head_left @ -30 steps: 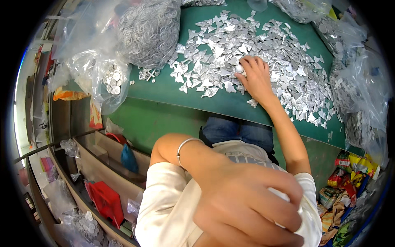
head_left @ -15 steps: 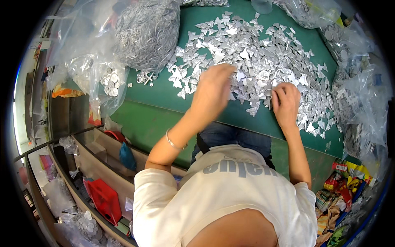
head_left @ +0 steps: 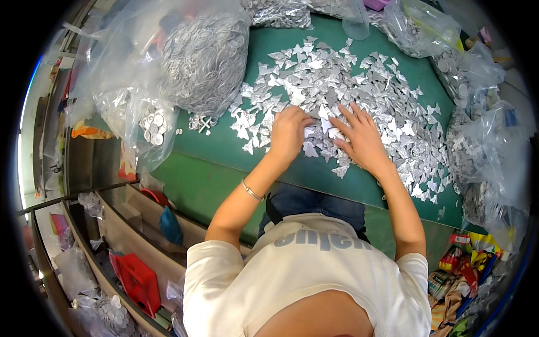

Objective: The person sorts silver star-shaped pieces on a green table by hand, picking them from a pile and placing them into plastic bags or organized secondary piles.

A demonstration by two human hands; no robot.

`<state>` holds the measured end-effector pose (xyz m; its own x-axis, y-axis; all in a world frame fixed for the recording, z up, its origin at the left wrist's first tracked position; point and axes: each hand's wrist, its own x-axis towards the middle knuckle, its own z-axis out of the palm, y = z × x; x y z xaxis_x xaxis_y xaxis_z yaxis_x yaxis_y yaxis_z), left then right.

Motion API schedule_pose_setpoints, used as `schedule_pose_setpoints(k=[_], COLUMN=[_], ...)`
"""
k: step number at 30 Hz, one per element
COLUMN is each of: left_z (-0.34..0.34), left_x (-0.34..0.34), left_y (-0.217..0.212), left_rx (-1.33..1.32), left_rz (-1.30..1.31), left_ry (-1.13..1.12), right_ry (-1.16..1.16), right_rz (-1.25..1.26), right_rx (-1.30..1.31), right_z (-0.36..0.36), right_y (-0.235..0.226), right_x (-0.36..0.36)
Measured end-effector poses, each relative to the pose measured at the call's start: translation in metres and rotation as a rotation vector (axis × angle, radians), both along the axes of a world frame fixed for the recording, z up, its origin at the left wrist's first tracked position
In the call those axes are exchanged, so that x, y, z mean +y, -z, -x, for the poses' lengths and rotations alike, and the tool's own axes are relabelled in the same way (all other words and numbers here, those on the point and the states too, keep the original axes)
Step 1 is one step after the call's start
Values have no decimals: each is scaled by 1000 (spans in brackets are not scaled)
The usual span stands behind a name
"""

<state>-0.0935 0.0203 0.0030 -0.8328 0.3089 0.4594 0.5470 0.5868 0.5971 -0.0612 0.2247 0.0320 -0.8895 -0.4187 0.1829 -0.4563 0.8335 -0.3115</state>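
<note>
Silvery pieces (head_left: 337, 84) lie around both hands (head_left: 365, 141) on a green table (head_left: 216, 147).

I wear a cream T-shirt (head_left: 314, 269) with short, loose sleeves (head_left: 210, 261), a round neckline (head_left: 331, 286) and grey lettering (head_left: 320, 239) across the chest, plus blue jeans (head_left: 317, 203). A slim silver-coloured bangle (head_left: 252, 190) circles my left hand's (head_left: 289, 133) wrist.

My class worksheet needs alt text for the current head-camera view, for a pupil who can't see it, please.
A person's left hand and spread-fingered right hand are over small, flat silvery pieces scattered across a green table. Clear plastic bags of silvery parts line its left, far and right sides.
</note>
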Motion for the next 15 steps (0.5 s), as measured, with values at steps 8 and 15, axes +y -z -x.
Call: schedule_pose_setpoints(k=[8,15], left_z=[12,30], left_x=[-12,58], left_y=[-9,-28], left_rx=[-41,107], left_rz=[-128,278], left_ry=[-202,121], right_ry=[-103,229], right_rz=[70,155], right_rx=[-65,139], right_z=[-41,14], right_y=[-10,-10], right_x=[34,43])
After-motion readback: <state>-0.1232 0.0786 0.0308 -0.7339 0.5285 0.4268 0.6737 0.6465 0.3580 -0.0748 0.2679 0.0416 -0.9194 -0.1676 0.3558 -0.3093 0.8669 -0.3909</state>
